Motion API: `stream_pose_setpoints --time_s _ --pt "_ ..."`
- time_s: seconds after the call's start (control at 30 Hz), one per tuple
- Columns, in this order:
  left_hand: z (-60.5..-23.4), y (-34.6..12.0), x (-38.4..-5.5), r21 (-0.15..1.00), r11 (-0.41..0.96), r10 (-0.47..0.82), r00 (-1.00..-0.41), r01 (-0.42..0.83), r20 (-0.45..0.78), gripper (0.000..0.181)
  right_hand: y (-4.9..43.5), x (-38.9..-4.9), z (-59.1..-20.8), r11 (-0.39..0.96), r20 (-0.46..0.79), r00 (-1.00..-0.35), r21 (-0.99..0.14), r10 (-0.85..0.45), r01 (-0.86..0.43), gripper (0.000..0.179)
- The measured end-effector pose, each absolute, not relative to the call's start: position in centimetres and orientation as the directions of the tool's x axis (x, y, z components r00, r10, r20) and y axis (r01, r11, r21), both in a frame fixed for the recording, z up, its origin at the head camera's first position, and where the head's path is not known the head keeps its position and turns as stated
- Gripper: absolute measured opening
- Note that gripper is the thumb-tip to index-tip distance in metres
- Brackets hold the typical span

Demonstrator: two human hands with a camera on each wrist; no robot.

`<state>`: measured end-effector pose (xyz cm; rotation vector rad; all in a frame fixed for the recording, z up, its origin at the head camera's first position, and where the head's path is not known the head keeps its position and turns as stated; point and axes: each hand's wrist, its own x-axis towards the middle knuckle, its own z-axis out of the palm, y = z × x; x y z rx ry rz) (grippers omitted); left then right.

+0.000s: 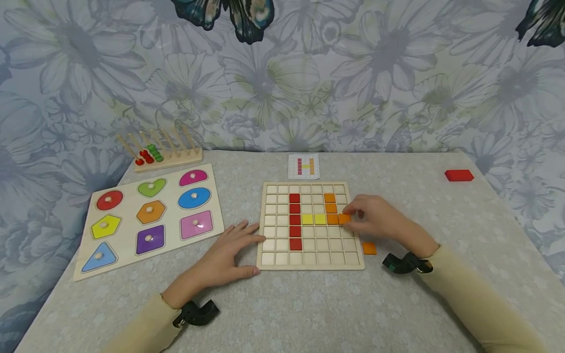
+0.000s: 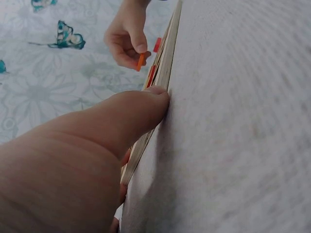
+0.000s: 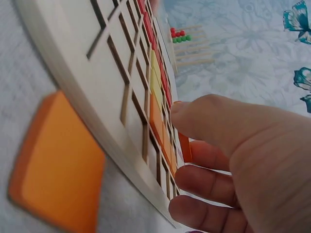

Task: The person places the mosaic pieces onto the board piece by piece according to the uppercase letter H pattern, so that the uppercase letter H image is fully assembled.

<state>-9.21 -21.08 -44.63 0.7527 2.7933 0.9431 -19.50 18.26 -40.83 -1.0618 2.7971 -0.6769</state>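
Observation:
My right hand [image 1: 375, 215] pinches an orange square tile [image 1: 344, 219] between thumb and fingers, just above the right side of the wooden grid board [image 1: 311, 267]. In the right wrist view this tile [image 3: 185, 147] stands tilted over the grid. On the board, red tiles [image 1: 295, 219] form a column, two yellow tiles [image 1: 314, 219] lie in a row, and orange tiles [image 1: 330, 208] form a column at right. Against the board's left edge rests my left hand [image 1: 229, 252], fingers spread and thumb touching the near corner. A loose orange tile [image 1: 369, 248] lies beside the board's right edge.
A pattern card [image 1: 303, 166] lies behind the board. At left is a knobbed shape puzzle [image 1: 172, 190], with a peg rack [image 1: 169, 162] of red and green beads behind it. A red block [image 1: 459, 175] sits far right. The patterned wall closes the table's back.

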Motion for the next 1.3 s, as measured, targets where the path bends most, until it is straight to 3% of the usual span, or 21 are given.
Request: stream_pose_setpoints --time_s 1.3 --pt "-44.4 -21.0 -9.1 0.584 0.693 0.485 -0.873 0.422 0.055 0.065 16.4 -18.6 -41.6 0.654 0.047 -0.733 -0.416 -0.678 -0.632 0.025"
